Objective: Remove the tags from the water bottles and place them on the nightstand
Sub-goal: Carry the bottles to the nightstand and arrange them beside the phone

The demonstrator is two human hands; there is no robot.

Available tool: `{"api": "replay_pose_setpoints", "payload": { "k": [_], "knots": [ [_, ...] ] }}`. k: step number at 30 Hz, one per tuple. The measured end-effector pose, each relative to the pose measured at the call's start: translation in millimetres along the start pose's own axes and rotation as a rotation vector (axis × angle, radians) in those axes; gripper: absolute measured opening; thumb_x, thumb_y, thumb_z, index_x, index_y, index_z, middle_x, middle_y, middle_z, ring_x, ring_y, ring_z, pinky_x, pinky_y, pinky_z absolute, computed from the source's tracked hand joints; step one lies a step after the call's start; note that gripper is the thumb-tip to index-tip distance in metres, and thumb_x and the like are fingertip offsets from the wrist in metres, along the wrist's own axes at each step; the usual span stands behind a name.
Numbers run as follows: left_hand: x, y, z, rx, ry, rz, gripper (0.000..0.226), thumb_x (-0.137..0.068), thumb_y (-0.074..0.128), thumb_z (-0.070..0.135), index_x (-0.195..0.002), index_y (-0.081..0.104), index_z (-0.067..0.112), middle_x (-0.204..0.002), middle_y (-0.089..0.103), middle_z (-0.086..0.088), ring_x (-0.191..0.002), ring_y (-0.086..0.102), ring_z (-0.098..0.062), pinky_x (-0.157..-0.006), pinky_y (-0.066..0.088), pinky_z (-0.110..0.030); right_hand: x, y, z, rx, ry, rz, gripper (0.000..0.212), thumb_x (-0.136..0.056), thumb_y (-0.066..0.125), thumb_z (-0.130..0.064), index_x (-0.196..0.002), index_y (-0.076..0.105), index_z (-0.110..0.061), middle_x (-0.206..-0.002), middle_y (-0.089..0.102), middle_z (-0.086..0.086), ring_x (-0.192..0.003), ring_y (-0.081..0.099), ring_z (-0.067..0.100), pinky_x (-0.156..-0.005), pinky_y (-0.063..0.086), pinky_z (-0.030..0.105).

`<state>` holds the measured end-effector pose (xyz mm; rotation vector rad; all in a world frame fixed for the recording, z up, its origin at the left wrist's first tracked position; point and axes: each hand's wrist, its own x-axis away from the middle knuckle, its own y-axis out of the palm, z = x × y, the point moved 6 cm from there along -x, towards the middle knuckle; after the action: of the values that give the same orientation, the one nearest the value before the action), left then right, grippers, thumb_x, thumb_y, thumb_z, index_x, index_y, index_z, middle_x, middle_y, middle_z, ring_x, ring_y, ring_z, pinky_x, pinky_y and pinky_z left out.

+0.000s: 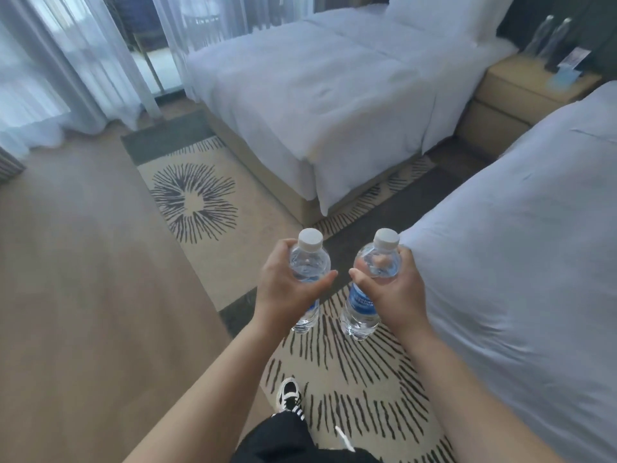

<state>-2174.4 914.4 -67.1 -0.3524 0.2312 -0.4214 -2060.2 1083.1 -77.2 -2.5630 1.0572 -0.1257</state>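
Clear bottles upright, one per hand: left grip wraps left bottle, right grip wraps right bottle.

two white beds flank a patterned rug, sheer curtains at left

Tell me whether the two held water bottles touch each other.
Apart. The head view shows patterned carpet between the left bottle and the right bottle.

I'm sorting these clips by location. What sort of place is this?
Most likely a hotel twin room: two white-made beds flank a nightstand that carries bottles and a card, with sheer curtains at the window. The left hand and right hand each hold a water bottle.
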Motion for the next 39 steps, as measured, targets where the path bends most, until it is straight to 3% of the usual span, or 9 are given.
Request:
{"api": "replay_pose_setpoints", "payload": {
  "k": [4, 9, 12, 16, 23, 29, 36, 39],
  "knots": [
    [-99.2, 14.5, 0.4, -0.026, 0.016, -0.033, 0.062, -0.057, 0.077, 0.056, -0.107, 0.052, 0.028, -0.098, 0.066, 0.005, -0.089, 0.065, -0.014, -0.079, 0.055, -0.042, -85.1, 12.5, -8.8, -0.016, 0.020, 0.085, 0.061, -0.066, 0.077, -0.052, -0.115, 0.046, -0.031, -0.103, 0.061, -0.013, -0.093, 0.059, -0.007, -0.068, 0.044, 0.001],
    [-202.5, 59.8, -2.2, -0.022, 0.022, -0.101, 0.060, -0.056, 0.076, 0.058, -0.104, 0.051, 0.030, -0.095, 0.067, 0.009, -0.088, 0.065, -0.010, -0.078, 0.055, -0.037, -175.5, 9.7, 7.1, -0.068, 0.114, 0.153, 0.064, -0.062, 0.077, -0.055, -0.114, 0.047, -0.033, -0.107, 0.064, -0.010, -0.095, 0.064, 0.005, -0.077, 0.053, 0.021],
    [-264.3, 99.4, -7.3, -0.020, 0.013, -0.142, 0.062, -0.056, 0.077, 0.059, -0.104, 0.052, 0.029, -0.096, 0.067, 0.008, -0.089, 0.065, -0.012, -0.079, 0.055, -0.040, -238.9, -1.5, 23.0, -0.014, 0.118, 0.205, 0.061, -0.065, 0.078, -0.052, -0.113, 0.046, -0.033, -0.104, 0.061, -0.015, -0.093, 0.062, 0.003, -0.072, 0.046, 0.014],
    [-350.3, 164.7, -9.8, 0.011, 0.012, -0.190, 0.062, -0.055, 0.079, 0.055, -0.105, 0.053, 0.029, -0.096, 0.067, 0.010, -0.090, 0.065, -0.010, -0.081, 0.054, -0.040, -336.9, -20.3, 54.6, 0.016, 0.125, 0.265, 0.058, -0.068, 0.080, -0.044, -0.113, 0.045, -0.032, -0.100, 0.058, -0.020, -0.091, 0.059, -0.007, -0.067, 0.041, 0.006],
    [-507.9, 292.6, 37.2, -0.033, 0.101, -0.297, 0.060, -0.055, 0.076, 0.055, -0.104, 0.050, 0.031, -0.095, 0.065, 0.013, -0.089, 0.063, -0.008, -0.078, 0.049, -0.026, -513.0, -80.6, 79.6, 0.037, 0.148, 0.337, 0.060, -0.071, 0.078, -0.045, -0.118, 0.045, -0.028, -0.105, 0.057, -0.012, -0.091, 0.055, -0.013, -0.066, 0.038, -0.004],
    [-606.6, 388.7, 73.0, -0.003, 0.133, -0.385, 0.060, -0.056, 0.077, 0.054, -0.106, 0.050, 0.034, -0.096, 0.064, 0.018, -0.090, 0.063, -0.003, -0.079, 0.054, -0.033, -611.7, -139.9, 103.1, 0.056, 0.219, 0.426, 0.064, -0.071, 0.076, -0.048, -0.122, 0.042, -0.030, -0.113, 0.055, -0.011, -0.096, 0.058, 0.008, -0.067, 0.041, -0.001],
    [-718.3, 518.9, 95.0, -0.018, 0.185, -0.521, 0.058, -0.057, 0.076, 0.057, -0.104, 0.050, 0.037, -0.096, 0.062, 0.020, -0.091, 0.061, -0.001, -0.079, 0.055, -0.036, -717.2, -208.3, 152.8, 0.031, 0.324, 0.584, 0.059, -0.070, 0.079, -0.046, -0.115, 0.041, -0.038, -0.104, 0.055, -0.018, -0.088, 0.057, -0.007, -0.062, 0.040, -0.004],
    [-776.4, 584.2, 104.5, -0.009, 0.211, -0.578, 0.059, -0.056, 0.075, 0.060, -0.105, 0.048, 0.038, -0.096, 0.061, 0.020, -0.091, 0.061, -0.002, -0.078, 0.055, -0.034, -784.3, -236.8, 175.1, 0.040, 0.346, 0.638, 0.057, -0.071, 0.077, -0.048, -0.113, 0.039, -0.043, -0.100, 0.052, -0.025, -0.087, 0.058, -0.008, -0.063, 0.042, 0.001]
  ]
}}
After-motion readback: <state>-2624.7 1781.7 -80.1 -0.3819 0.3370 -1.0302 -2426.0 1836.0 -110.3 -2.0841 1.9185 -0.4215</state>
